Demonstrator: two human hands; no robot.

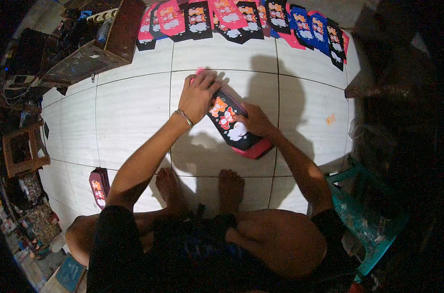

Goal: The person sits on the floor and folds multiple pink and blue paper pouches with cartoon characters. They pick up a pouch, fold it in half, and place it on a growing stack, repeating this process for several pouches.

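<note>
A stack of printed panels [227, 116] is held at a slant above the tiled floor. Its top piece is black with orange, red and white cartoon animals, and pink pieces show beneath at the lower end. My left hand [199, 96] covers the upper end, fingers bent over a pink edge and slightly blurred. My right hand [257, 120] grips the right side, its thumb lying on the printed face. The right fingers are partly hidden below the stack.
Many black, pink and blue panels [229, 16] lie overlapping along the far floor. A maroon panel stack [98, 187] rests left of my legs. A wooden cabinet [93, 58] stands at upper left, a wooden frame [10, 154] below it, a teal plastic stool [368, 219] at right.
</note>
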